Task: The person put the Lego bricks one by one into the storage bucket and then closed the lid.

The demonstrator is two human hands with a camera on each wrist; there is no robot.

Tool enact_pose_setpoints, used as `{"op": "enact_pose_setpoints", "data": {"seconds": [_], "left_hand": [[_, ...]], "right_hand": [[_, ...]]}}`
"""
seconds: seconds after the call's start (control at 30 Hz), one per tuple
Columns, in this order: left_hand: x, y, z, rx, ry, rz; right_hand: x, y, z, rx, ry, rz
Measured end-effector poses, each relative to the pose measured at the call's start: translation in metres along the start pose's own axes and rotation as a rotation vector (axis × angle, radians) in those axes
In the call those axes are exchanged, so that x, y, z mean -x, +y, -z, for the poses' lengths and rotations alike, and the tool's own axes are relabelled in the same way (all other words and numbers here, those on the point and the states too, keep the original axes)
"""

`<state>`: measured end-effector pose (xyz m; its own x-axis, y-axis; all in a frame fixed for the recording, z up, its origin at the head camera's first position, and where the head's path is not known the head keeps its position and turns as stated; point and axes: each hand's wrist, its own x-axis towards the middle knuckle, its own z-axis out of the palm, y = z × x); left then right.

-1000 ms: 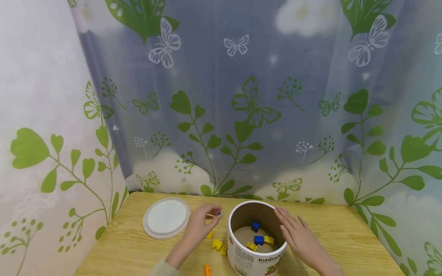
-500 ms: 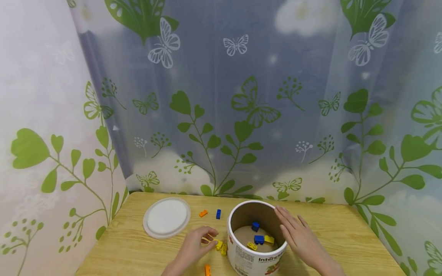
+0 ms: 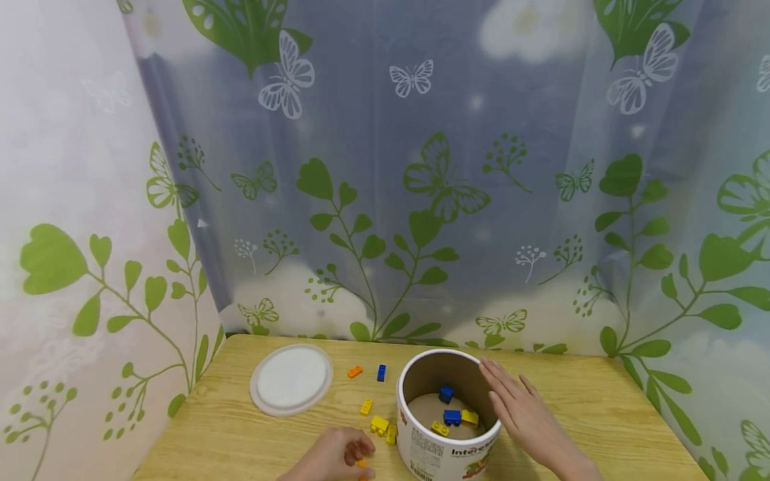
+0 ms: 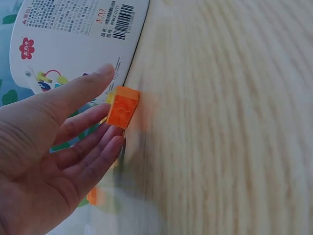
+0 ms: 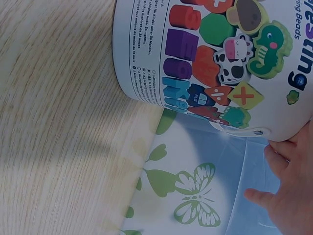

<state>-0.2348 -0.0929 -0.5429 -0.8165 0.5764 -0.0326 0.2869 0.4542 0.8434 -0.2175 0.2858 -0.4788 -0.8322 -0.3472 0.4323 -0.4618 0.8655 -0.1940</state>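
The left hand (image 3: 343,454) is low over the light wood worktop (image 3: 222,427), beside a small, bright orange plastic toy brick (image 4: 122,107). The brick is by the fingertips, in front of the tall, round white tub (image 3: 421,446) with printed pictures. The thumb and the fingers are apart and loosely bent, with no pinch on the brick. I cannot tell if a fingertip touches it.

To get a good hold, bring the thumb down on one side and the pointing finger on the other, then squeeze softly. Hold it by the flat sides, because the bumps might make it wobble. Lift straight up, so the hand does not knock the chunky yellow plastic brick (image 3: 379,425) or the small yellow plastic brick (image 3: 391,435) close to the tub.

The right hand (image 3: 532,417) has its fingers stretched out, lying against the tub's rim on the right side. That is a good place to keep the tub from sliding. Press only lightly, because a hard push could tip it. Inside the tub, two blue plastic bricks (image 3: 452,417) and two yellow ones (image 3: 440,429) lie on the bottom.
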Motion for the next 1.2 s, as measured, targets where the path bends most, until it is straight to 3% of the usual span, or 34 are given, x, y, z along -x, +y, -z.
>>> {"op": "enact_pose_setpoints", "data": {"seconds": [0.17,0.33,0.5,0.87,1.2], "left_hand": [[0.001,-0.001,0.000,0.016,-0.041,0.033],[0.001,0.000,0.002,-0.037,-0.077,0.076],[0.002,0.001,0.002,-0.056,-0.039,0.108],[-0.008,0.012,0.014,-0.208,0.199,-0.116],[-0.026,0.035,0.026,-0.207,0.427,-0.266]], "right_hand": [[0.000,0.000,0.001,-0.011,-0.008,-0.004],[0.000,0.000,0.000,-0.013,-0.024,-0.012],[0.000,0.001,-0.001,-0.014,-0.026,-0.015],[0.000,0.001,0.000,0.000,-0.002,0.002],[0.000,0.002,0.000,0.000,-0.016,-0.001]]}}
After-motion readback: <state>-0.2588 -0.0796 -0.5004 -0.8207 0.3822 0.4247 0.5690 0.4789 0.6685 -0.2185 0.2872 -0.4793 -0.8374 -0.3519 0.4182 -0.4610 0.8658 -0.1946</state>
